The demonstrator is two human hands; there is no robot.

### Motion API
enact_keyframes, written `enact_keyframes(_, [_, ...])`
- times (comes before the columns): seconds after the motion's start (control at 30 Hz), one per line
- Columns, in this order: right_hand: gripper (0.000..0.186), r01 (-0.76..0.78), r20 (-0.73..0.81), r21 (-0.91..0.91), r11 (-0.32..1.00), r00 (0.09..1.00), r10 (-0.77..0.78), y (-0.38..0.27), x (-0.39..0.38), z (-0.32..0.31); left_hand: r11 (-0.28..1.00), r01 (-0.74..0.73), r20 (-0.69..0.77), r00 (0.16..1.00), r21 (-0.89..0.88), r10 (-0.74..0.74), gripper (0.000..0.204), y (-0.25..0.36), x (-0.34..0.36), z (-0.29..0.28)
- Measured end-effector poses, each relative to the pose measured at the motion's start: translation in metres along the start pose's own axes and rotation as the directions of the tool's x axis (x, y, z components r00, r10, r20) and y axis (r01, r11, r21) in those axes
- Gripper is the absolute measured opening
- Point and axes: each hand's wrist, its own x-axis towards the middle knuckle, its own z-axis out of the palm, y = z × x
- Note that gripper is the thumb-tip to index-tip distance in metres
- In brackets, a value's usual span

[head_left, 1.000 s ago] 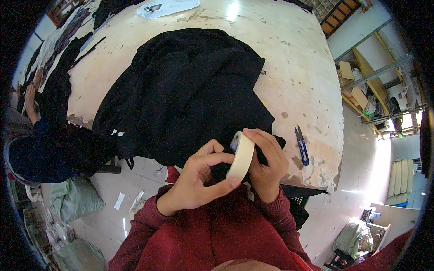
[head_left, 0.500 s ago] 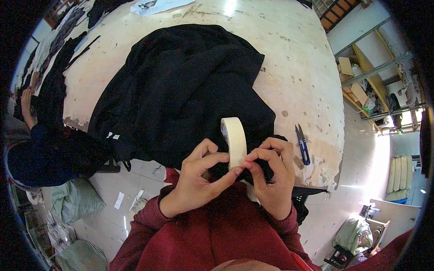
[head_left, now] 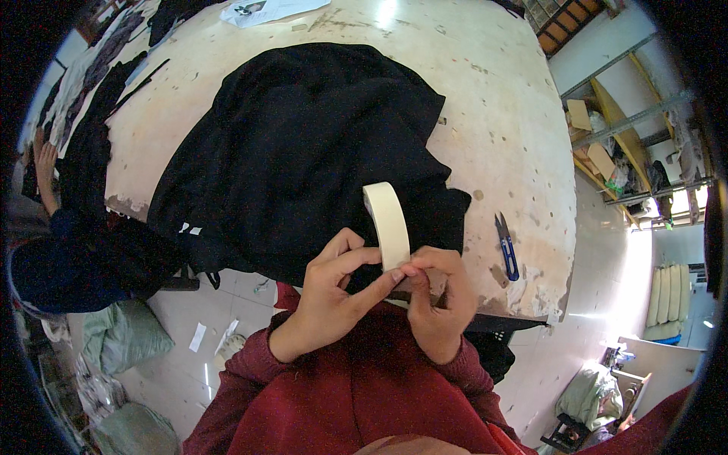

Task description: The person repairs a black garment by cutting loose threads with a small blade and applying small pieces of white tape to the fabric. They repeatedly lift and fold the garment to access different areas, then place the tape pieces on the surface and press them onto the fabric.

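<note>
A roll of cream masking tape (head_left: 390,227) stands on edge between my hands, over the near part of a black cloth piece (head_left: 303,144). My left hand (head_left: 334,292) grips the lower left of the roll, its thumb along the bottom edge and bent fingers at the side. At the roll's lower right edge, my right hand (head_left: 441,299) pinches with thumb and forefinger. Whether a tape end lies in that pinch is too small to make out. Blue-handled thread snips (head_left: 507,249) lie on the table to the right of the cloth.
The pale, stained table (head_left: 500,114) carries a paper sheet (head_left: 269,10) at its far side. On the left, a co-worker (head_left: 72,258) leans over dark cloth. Green sacks (head_left: 125,337) lie on the floor at left. Shelving (head_left: 629,129) stands beyond the right edge.
My right hand has moved slightly left and its fingers have curled in more. The tape roll has tilted a little to the left. The cloth's right edge has shifted.
</note>
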Motion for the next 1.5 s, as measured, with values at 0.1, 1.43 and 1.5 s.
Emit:
enact_keyframes(0.1, [0.023,-0.024,0.069,-0.018,1.000,0.997,0.025,-0.009,0.004,-0.015,0.999,-0.044,0.010,0.999,0.017,0.044,0.023,0.006,0.000,-0.003])
enact_keyframes(1.43, [0.015,0.195,0.287,-0.441,0.876,0.956,-0.068,-0.021,0.012,-0.034,0.942,-0.286,0.093,0.957,0.175,0.274,0.028,0.003,0.001,0.001])
enact_keyframes(1.5, [0.014,0.206,0.286,-0.439,0.875,0.955,-0.082,-0.015,0.008,-0.031,0.945,-0.285,0.098,0.957,0.163,0.272,0.028,0.003,0.001,0.001])
